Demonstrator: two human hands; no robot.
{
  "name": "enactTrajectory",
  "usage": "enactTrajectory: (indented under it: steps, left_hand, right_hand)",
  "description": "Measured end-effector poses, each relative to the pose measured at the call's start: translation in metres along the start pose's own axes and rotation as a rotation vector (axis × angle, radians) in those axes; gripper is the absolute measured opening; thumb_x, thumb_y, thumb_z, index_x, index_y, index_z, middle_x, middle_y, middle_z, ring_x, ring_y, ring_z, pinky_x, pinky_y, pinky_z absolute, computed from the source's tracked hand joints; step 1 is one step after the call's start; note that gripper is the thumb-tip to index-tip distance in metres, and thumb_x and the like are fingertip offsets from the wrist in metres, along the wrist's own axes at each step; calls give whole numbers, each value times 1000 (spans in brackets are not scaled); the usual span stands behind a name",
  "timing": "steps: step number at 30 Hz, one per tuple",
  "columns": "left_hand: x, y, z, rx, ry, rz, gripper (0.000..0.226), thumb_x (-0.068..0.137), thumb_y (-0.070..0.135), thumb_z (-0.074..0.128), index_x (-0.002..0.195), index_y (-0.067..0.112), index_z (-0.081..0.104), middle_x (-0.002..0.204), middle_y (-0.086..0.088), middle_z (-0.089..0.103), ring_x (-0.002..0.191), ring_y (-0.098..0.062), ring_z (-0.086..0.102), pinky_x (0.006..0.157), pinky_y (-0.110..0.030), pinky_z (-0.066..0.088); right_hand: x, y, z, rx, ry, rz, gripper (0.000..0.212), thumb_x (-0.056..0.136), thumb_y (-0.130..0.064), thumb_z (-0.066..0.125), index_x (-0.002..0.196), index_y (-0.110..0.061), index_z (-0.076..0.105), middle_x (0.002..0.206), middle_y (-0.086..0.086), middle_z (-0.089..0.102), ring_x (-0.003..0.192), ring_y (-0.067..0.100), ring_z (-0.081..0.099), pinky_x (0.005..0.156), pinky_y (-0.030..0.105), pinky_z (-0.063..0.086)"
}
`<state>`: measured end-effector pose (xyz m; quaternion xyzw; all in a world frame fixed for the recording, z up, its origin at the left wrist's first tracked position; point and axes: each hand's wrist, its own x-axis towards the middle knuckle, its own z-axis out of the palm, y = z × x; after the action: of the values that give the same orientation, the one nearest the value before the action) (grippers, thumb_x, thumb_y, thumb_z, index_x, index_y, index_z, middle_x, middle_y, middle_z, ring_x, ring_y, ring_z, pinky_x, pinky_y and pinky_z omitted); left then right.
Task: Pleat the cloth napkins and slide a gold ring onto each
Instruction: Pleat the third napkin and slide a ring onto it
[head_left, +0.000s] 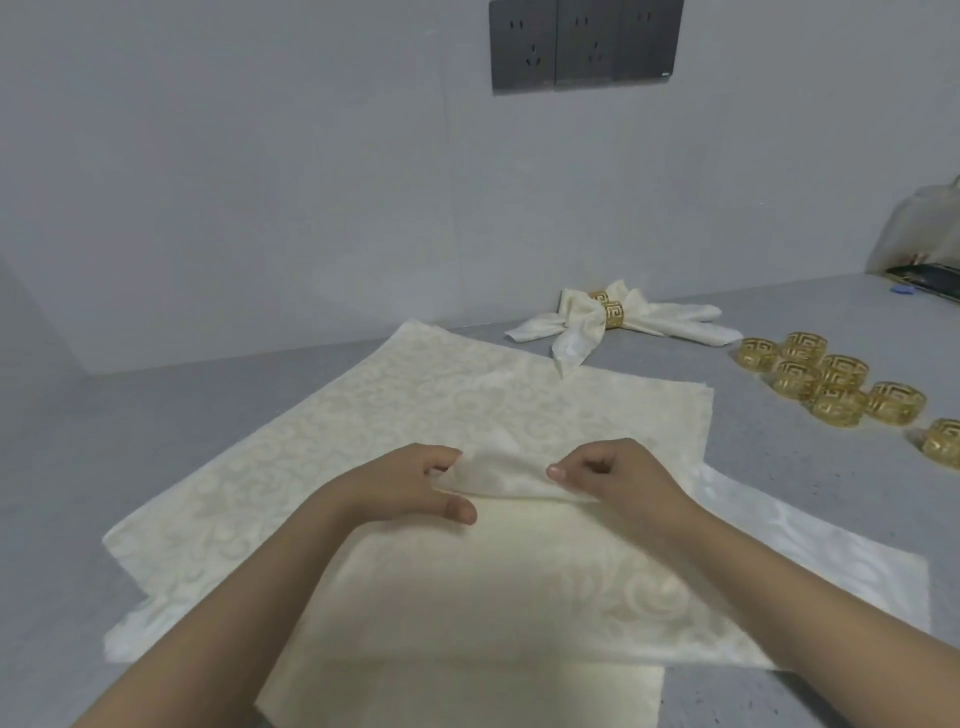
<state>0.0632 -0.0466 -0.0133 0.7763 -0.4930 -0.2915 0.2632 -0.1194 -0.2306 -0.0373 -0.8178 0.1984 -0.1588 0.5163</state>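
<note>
**Both hands pinching a fold in the top napkin**

The left hand (410, 483) and right hand (618, 475) each pinch a raised fold of the top napkin (498, 483), fingers curled over it, thumbs beneath. This napkin lies on a stack of flat napkins (322, 447) mid-counter. Two ringed napkins (613, 322) rest by the counter's back edge. Loose gold rings (831, 382) cluster toward the right edge of the grey counter (78, 457).
</note>
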Motion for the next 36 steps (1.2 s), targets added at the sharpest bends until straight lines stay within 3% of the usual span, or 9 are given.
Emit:
enactTrajectory:
  steps: [3,5,8,12,15,18,22,28,36]
  left_hand:
    - [17,9,-4,-156,144,16,23,69,41,80,65,22,66,68,5,64,63,-7,59,63,-22,44]
    - [33,11,-4,-240,303,1,43,79,27,77,46,23,49,48,10,43,44,-3,39,49,-16,30]
    - [60,8,-6,-232,458,-30,55,80,25,75,54,20,28,52,6,25,43,-7,23,43,-20,18]
    - [96,-4,-5,-128,557,-105,59,78,29,76,61,20,20,59,3,18,51,-13,18,51,-29,14]
    - [117,-4,-5,89,572,-160,59,80,33,72,59,20,19,57,5,18,52,-15,19,54,-31,13]
    - [136,-3,-7,187,585,-210,50,79,35,73,55,12,36,55,2,31,52,-22,33,50,-28,21]
    - [152,-7,-5,201,603,-193,31,77,37,75,91,11,65,92,-2,61,90,-22,59,73,-29,42]
    - [155,-16,-7,-48,670,-151,19,78,19,74,80,18,56,91,6,57,85,-13,55,67,-22,42]
    - [135,-22,-34,-121,620,-153,33,79,16,74,103,24,52,83,1,58,74,-6,55,56,-19,37]
  right_hand:
    - [21,-5,-9,-15,47,46,37,86,-31,68,69,1,65,49,-10,42,47,-1,40,49,10,31]
    - [35,-5,-14,-53,67,77,49,89,-37,63,57,-1,50,52,0,37,53,5,40,51,19,29]
    - [54,-6,-22,-57,133,115,51,93,-50,48,62,-11,35,56,11,50,62,11,40,60,28,25]
    - [77,1,-18,-343,156,157,46,88,-46,57,61,-14,36,58,-3,40,56,14,42,53,28,27]
    - [97,6,-12,-581,210,223,28,89,-37,52,66,-20,49,72,-6,54,77,18,56,58,27,36]
    - [112,11,-9,-781,242,199,21,91,-33,45,92,-17,60,96,0,54,101,23,52,75,30,39]
    - [122,21,-3,-764,272,166,31,89,-30,47,117,-17,52,117,2,51,113,23,43,86,30,38]
    - [135,24,0,-676,275,162,32,91,-32,49,120,-20,56,115,1,60,111,21,52,87,29,39]
    - [163,15,18,-576,185,67,29,93,-33,53,118,-19,60,110,-1,62,112,20,49,96,30,37]
